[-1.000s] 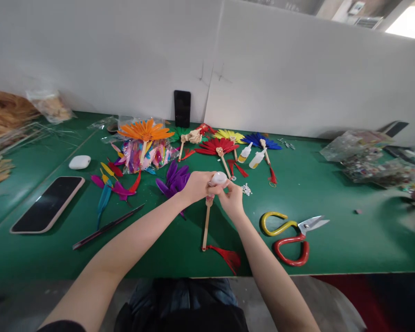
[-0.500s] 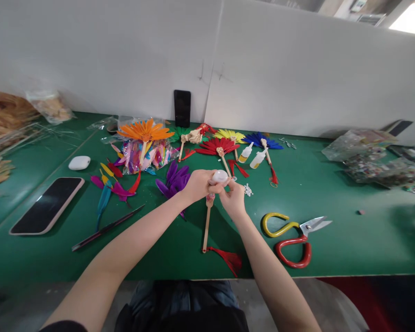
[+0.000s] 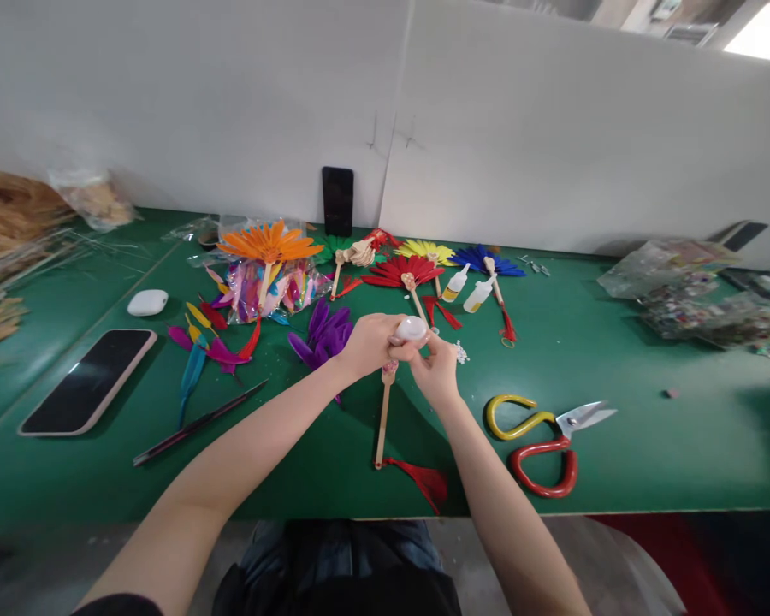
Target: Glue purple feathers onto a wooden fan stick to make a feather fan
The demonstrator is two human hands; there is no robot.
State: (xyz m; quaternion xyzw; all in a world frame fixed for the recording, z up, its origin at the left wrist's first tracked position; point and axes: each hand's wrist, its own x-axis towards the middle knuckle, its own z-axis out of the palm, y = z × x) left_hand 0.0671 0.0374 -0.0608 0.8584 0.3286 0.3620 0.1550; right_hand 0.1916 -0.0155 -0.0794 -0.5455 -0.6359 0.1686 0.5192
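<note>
My left hand (image 3: 372,342) is closed around a small white bottle (image 3: 411,328), its round end facing up toward me. Against it, my right hand (image 3: 435,370) has thumb and fingers pinched together; what lies between them is hidden. Below both hands lies a wooden fan handle (image 3: 383,423) with a red tassel (image 3: 423,483) at its near end; my hands cover its upper part. Purple feathers (image 3: 321,334) are heaped just left of my left hand. Small white beads (image 3: 460,352) lie beside my right hand.
Large scissors (image 3: 552,436) lie at right, blades pointing right. Two glue bottles (image 3: 478,296) stand beyond my hands among feather fans, one of them red (image 3: 405,272). Tweezers (image 3: 198,423), loose feathers and a phone (image 3: 88,382) are at left. Bags of trinkets (image 3: 680,291) sit far right.
The white bottle's round end has tipped slightly and shifted a little to the right. My right hand has moved slightly right too; the fan handle stays in place.
</note>
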